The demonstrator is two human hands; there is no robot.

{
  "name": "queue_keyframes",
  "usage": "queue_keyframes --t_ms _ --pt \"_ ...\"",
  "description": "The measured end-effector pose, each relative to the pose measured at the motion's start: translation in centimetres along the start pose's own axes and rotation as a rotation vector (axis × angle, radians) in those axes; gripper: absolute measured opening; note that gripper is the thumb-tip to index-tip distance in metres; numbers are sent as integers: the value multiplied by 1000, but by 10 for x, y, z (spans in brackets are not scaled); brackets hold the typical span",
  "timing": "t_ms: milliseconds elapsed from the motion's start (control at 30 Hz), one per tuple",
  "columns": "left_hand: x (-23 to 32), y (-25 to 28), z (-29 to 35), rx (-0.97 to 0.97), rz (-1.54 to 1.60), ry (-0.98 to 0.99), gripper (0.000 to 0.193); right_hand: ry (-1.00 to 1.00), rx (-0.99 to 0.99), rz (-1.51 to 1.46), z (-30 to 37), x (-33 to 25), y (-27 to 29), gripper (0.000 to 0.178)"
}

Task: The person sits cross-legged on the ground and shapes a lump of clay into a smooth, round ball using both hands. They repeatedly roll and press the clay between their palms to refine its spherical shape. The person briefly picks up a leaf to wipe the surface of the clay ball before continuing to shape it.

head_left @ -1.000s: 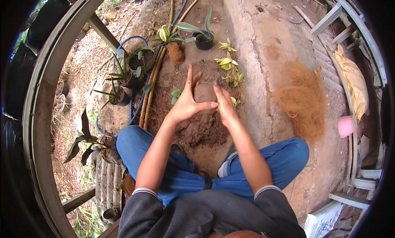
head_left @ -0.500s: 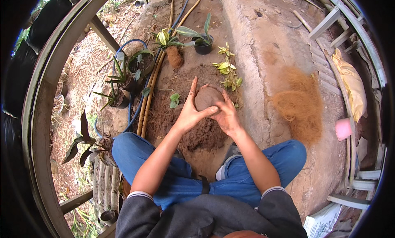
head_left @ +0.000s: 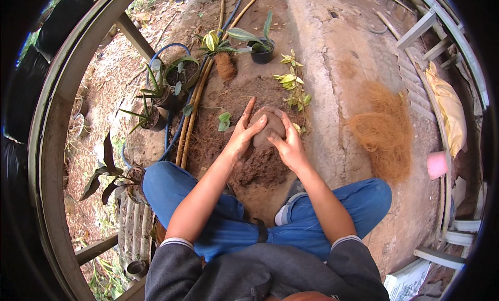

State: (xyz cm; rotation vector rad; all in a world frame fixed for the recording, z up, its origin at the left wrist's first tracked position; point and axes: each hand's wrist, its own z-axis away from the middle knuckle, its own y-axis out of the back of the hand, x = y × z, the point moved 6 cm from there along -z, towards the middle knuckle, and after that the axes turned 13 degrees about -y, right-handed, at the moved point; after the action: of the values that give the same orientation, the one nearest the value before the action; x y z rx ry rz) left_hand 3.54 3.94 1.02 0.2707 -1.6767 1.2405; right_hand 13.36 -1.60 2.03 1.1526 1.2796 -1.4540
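Between my two hands is a rounded ball of brown soil [head_left: 270, 125]. My left hand [head_left: 244, 134] presses its left side, with the thumb lying on top and the index finger stretched outward. On the right side, my right hand [head_left: 289, 145] wraps round it, thumb across the near face. Soil smears both hands. Below them lies a heap of loose dark soil [head_left: 260, 168] between my feet. A small green leafy cutting [head_left: 224, 121] lies just left of my left hand. Yellow-green leafy stems [head_left: 292, 82] rest beyond my right hand.
A brown fibre-wrapped plant ball [head_left: 225, 67] and a black potted plant [head_left: 262, 52] stand at the far side. Loose orange-brown fibre [head_left: 387, 129] lies on the right. Hoses [head_left: 193, 106] and several potted plants [head_left: 156, 119] line the left. A pink pot [head_left: 437, 165] sits far right.
My hands have turned about the soil ball. The left thumb has moved up onto its top, and the right thumb now lies across its near face. The view has shifted slightly.
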Motion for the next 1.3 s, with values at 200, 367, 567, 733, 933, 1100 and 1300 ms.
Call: queue_keyframes --t_ms 200,367,567,733,933,1100,1300 --pt "0 10 -6 -128 -278 -115 87 -134 -96 -277 0 7 -3 51" --pt "3 0 -5 -57 -351 -176 84 -267 54 -662 1 26 6 48" --pt "-7 -8 0 -25 -770 -398 79 -123 375 -347 5 24 8 37" --pt "-18 -8 -7 -27 -112 -45 97 -399 446 -519 4 33 17 39" --pt "-4 -20 -5 -326 -448 -281 88 -298 265 -836 2 28 11 43" --pt "-25 -10 -1 -109 77 -137 78 -145 374 -313 -1 19 24 45" --pt "-22 -7 -7 -110 -192 -182 75 -287 85 -581 -4 18 20 42"
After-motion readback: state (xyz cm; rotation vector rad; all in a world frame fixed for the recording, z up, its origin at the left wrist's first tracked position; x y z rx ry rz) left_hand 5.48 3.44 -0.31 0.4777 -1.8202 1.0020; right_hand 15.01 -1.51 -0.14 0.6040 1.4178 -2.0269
